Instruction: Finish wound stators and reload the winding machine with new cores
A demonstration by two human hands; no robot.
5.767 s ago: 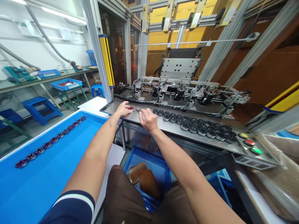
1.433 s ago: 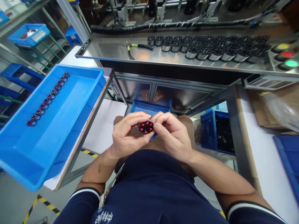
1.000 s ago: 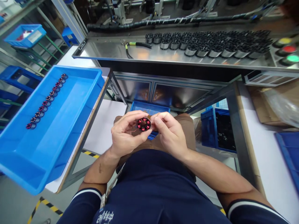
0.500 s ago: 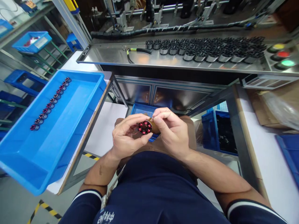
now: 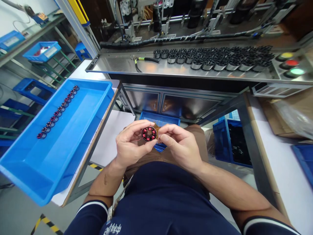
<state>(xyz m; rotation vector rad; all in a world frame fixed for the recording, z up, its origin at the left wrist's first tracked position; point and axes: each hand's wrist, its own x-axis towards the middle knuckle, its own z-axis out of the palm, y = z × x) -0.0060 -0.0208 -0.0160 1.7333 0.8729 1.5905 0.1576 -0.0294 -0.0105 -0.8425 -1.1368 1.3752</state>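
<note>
**Head view.** The left hand point(image 5: 129, 145) grasps a small round black stator wound with red wire point(image 5: 149, 133). Its fingers curl over the top, the thumb sits beneath, and the coil face is turned up to the camera. The right hand point(image 5: 179, 148) is closed in a pinch, thumb and forefinger meeting at the stator's right rim. The piece is held in the air before the torso, above the lap and the blue plastic bin point(image 5: 160, 117) under the bench.

Against half a second ago, the right fingertips have slipped from the upper right of the rim to its right side (whether a loose wire end lies between them is too fine to tell).

Nearly six seconds ago both hands were at the polished steel shelf point(image 5: 114, 63). The green-and-black-handled pliers point(image 5: 144, 59) now lie there untouched, near the rows of bare black stator cores point(image 5: 210, 60). The handling has thus passed from tool to fingers alone.

The large blue plastic tray point(image 5: 73, 137) at the left holds one row of like red-wound stators point(image 5: 57, 112) along its far edge, well apart from the hands.
</note>
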